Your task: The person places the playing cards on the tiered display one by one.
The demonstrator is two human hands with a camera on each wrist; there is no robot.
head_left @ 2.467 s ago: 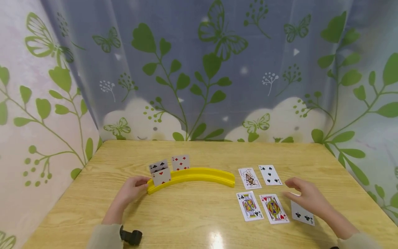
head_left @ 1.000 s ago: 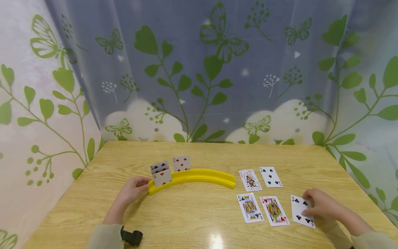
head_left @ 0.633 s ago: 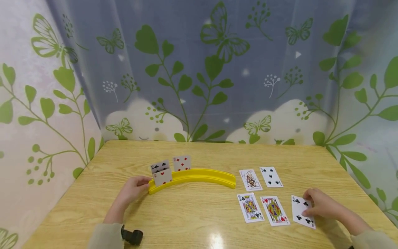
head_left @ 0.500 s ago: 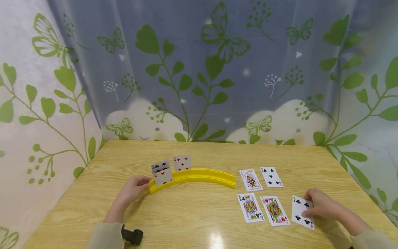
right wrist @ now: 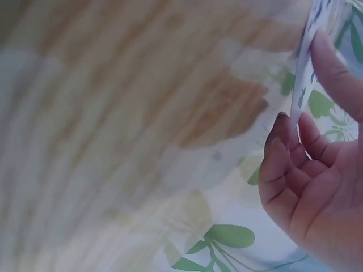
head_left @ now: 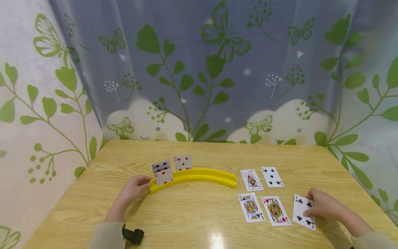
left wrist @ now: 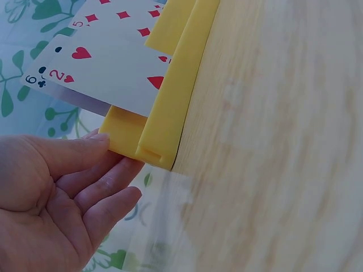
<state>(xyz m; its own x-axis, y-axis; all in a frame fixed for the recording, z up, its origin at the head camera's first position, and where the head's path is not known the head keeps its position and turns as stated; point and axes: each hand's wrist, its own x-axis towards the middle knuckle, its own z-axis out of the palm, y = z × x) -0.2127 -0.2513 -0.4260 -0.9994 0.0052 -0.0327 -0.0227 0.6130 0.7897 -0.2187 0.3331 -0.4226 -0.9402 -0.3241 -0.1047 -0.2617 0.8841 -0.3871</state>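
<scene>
My left hand [head_left: 134, 189] pinches the left end of a curved yellow playing card holder [head_left: 205, 174], thumb on top and fingers below in the left wrist view. Standing in its groove are a two of hearts [head_left: 163, 177], a six of clubs [left wrist: 34, 79] partly hidden behind it, and a five of diamonds [head_left: 182, 162]. My right hand [head_left: 324, 204] grips the right side of a four of clubs [head_left: 300, 209], thumb on its face. Edge-on in the right wrist view, that card [right wrist: 303, 85] lies between thumb and fingers, its near edge lifted.
Left of the four of clubs lie a jack of hearts [head_left: 275, 211], a king of clubs [head_left: 251, 207], a joker [head_left: 251, 180] and a five of spades [head_left: 272, 177], all face up on the wooden table [head_left: 186, 214]. A patterned curtain [head_left: 192, 86] hangs behind the table.
My right hand has moved right and down from beside the five of spades and taken hold of the four of clubs, which has tilted slightly. The left hand stays at the card holder's end.
</scene>
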